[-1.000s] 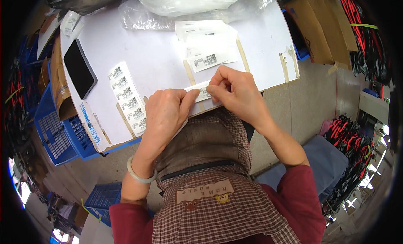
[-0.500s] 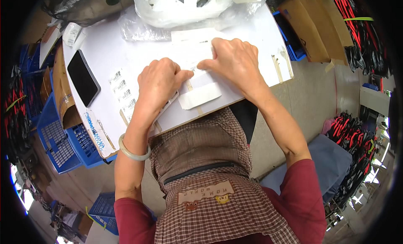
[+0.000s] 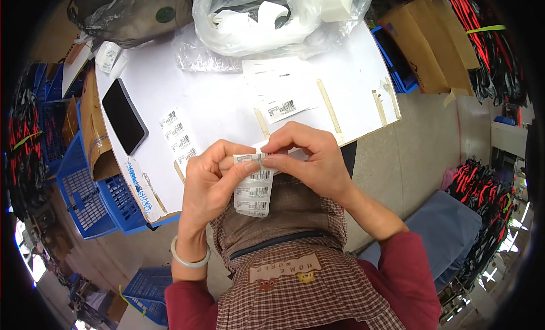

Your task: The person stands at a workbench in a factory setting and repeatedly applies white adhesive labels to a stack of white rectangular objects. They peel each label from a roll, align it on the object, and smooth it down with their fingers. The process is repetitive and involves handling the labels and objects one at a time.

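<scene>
Between my two hands hangs a strip of white barcode labels (image 3: 252, 191), its lower end dangling over my apron. My left hand (image 3: 211, 179) pinches the strip's upper left side between thumb and fingers. My right hand (image 3: 309, 162) pinches the top right of the same strip, thumb against fingertips. Just beyond my hands, a white paper sheet (image 3: 275, 83) lies on the table with one barcode label (image 3: 281, 110) at its near end. Another strip of barcode labels (image 3: 180, 138) lies to the left of my left hand.
On the white tabletop (image 3: 221, 103) a black phone (image 3: 125, 117) lies at the left. A clear plastic bag (image 3: 255, 35) holding white scraps and a dark bag (image 3: 130, 15) stand at the back. Blue crates (image 3: 85, 194) are below left; a cardboard box (image 3: 428, 40) stands right.
My hands have come back from the paper sheet toward my body. They now hold up the label strip that lay near the table's front edge. One barcode label shows on the sheet.
</scene>
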